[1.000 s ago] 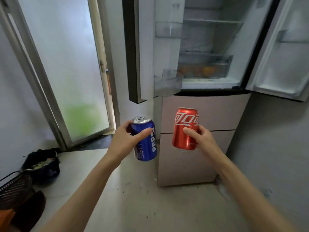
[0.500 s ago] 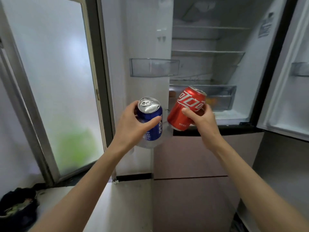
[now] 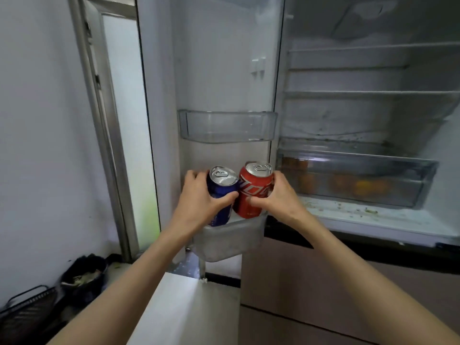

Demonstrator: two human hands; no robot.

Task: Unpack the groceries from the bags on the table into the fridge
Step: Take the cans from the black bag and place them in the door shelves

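Cans had come up to the lower door bin (image 3: 231, 241): my left hand (image 3: 199, 202) gripped the blue can (image 3: 220, 192), my right hand (image 3: 281, 197) the red can (image 3: 254, 192), both lowering into it, touching.

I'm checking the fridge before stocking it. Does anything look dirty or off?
Yes. The ledge in front of the drawer is strewn with crumbs and specks, and the shelf above the drawer looks grimy. Both cans, blue and red, look intact.
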